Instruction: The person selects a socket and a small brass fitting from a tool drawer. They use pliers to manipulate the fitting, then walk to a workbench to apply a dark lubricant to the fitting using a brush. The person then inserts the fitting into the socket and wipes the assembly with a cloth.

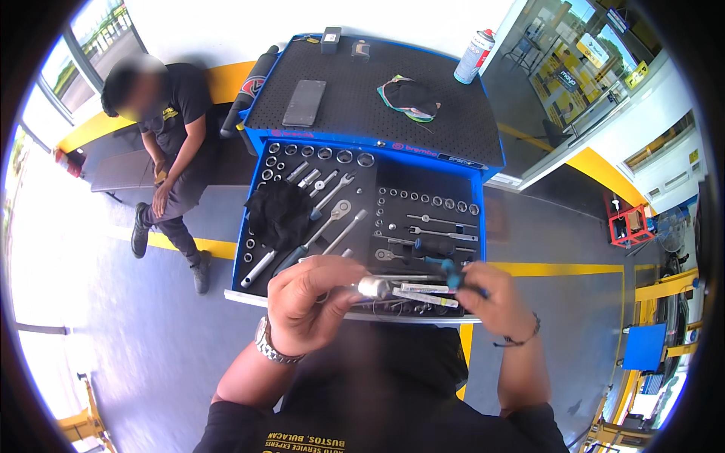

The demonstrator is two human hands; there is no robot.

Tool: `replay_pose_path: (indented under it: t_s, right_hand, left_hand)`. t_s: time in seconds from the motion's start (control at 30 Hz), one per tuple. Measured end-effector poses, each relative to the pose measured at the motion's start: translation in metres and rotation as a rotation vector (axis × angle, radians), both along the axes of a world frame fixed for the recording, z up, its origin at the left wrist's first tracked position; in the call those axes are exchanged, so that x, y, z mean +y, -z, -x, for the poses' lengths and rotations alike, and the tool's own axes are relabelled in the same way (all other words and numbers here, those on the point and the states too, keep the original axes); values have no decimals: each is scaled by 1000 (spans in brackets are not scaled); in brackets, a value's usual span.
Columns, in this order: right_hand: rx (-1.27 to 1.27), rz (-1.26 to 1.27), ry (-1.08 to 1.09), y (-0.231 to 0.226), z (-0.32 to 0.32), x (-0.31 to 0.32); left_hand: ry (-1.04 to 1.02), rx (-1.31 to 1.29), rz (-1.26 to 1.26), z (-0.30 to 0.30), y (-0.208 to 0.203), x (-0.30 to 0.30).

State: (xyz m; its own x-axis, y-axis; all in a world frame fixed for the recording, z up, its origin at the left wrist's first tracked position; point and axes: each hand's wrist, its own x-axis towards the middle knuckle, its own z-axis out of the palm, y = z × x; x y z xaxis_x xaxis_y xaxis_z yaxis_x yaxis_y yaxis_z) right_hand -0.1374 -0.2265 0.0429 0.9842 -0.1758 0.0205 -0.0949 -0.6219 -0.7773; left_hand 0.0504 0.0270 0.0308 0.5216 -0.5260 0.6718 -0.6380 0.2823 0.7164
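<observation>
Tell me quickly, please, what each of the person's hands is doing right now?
Left hand: closed on a shiny metal socket tool.
Right hand: closed on a blue-handled tool over the open tool drawer.

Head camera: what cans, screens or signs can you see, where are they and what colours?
Spray can: standing at the cart top's far right corner; white cylinder, red cap, coloured label.
Phone: flat on the black cart top, left side; dark rectangle, screen off.
Yellow signs: behind the glass at upper right; yellow panels with dark marks.
Cart badges: on the blue front edge; small red marks.
</observation>
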Motion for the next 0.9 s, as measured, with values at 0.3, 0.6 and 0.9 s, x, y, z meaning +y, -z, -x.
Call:
replay_pose_path:
  t_s: [0.3,0.6,0.9]
  right_hand:
    - [-304,937,169,120,-181,-144]
    - [-447,840,279,107,-213,-115]
    - [-362,-271,-160,2,-81,36]
  left_hand:
    - [-145,73,-250,-9,23,-10]
    - [-136,105,-268,-13,8,-16]
    - [27,52,-207,-3,4,-41]
